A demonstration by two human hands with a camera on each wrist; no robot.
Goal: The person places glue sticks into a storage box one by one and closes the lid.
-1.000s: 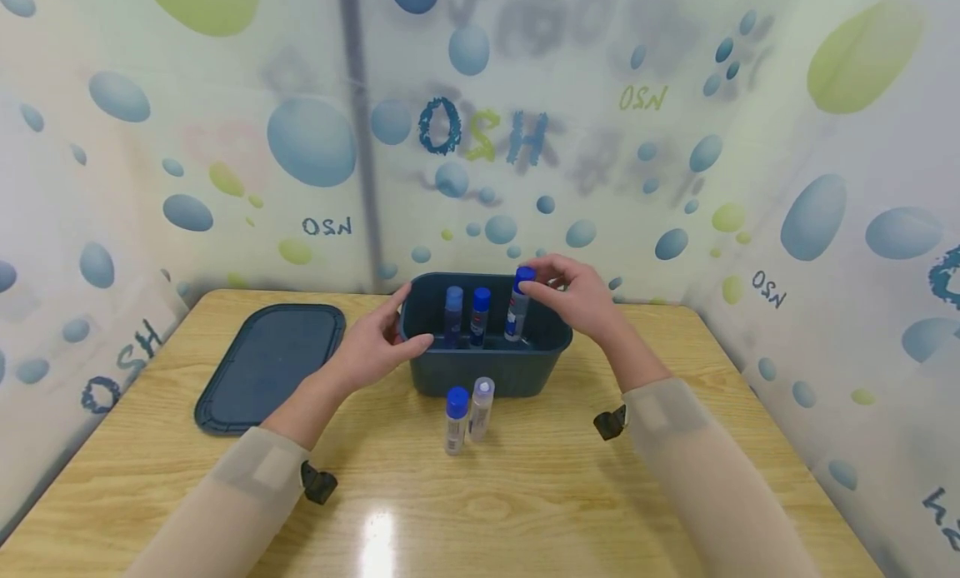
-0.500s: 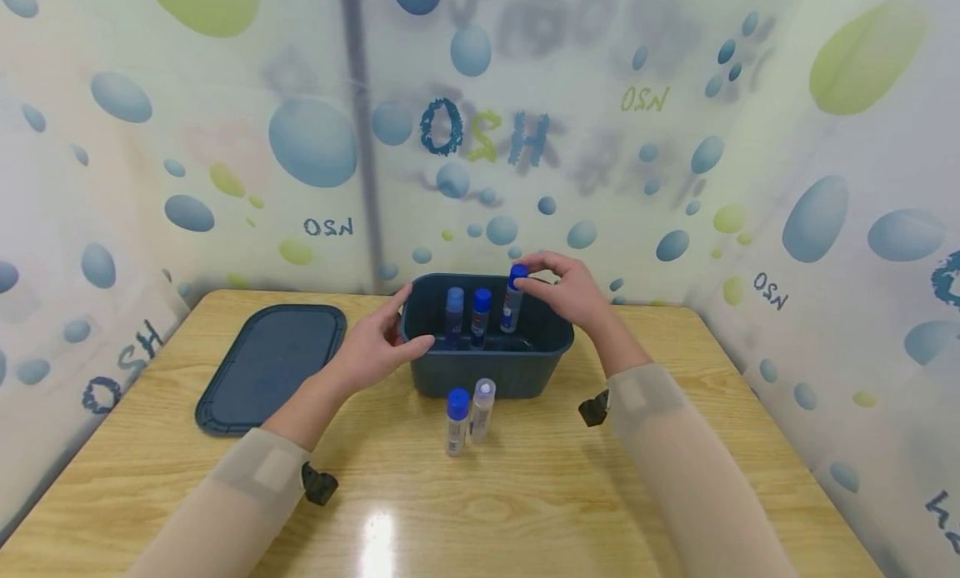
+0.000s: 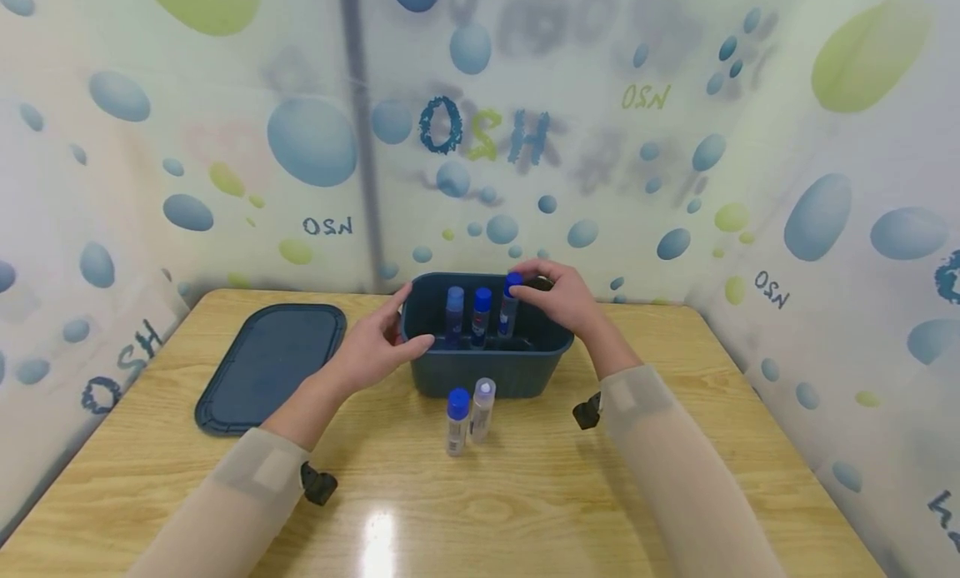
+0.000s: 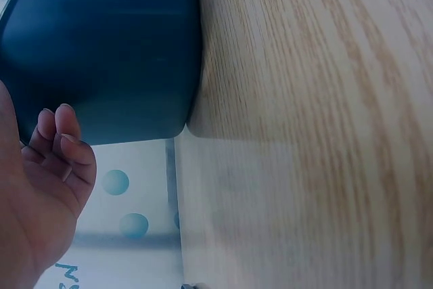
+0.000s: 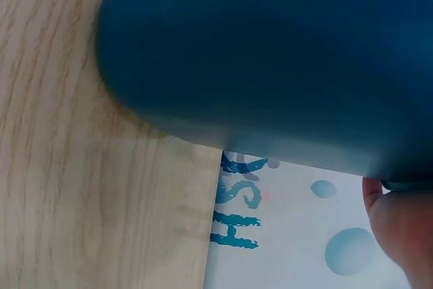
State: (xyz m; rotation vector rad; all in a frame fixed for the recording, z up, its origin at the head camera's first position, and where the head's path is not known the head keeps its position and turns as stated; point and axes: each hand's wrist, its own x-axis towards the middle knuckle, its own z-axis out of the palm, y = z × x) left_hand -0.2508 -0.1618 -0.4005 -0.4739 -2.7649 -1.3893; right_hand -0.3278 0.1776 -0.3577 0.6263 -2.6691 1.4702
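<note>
A dark blue plastic bin (image 3: 487, 375) stands on the table in the head view. Around its left end, my left hand (image 3: 371, 345) grips the rim, thumb at the front. The other fingers (image 4: 71, 150) bend beside the outer wall in the left wrist view. Over the right part of the bin, my right hand (image 3: 561, 299) pinches the cap of an upright glue stick (image 3: 507, 318). Two more glue sticks, one paler-capped (image 3: 453, 318) and one blue-capped (image 3: 481, 320), stand upright inside. In the right wrist view the bin's wall (image 5: 270, 65) hides the held stick.
In front of the bin stand a blue-capped glue stick (image 3: 457, 428) and a clear-capped one (image 3: 482, 413), close together. A dark blue lid (image 3: 273, 366) lies flat at the left of the wooden table (image 3: 480, 511). A patterned curtain (image 3: 480, 211) hangs behind the table.
My right hand has moved left with the glue stick, closer to the two others in the bin, and has dipped slightly since half a second ago. The left hand stays put.
</note>
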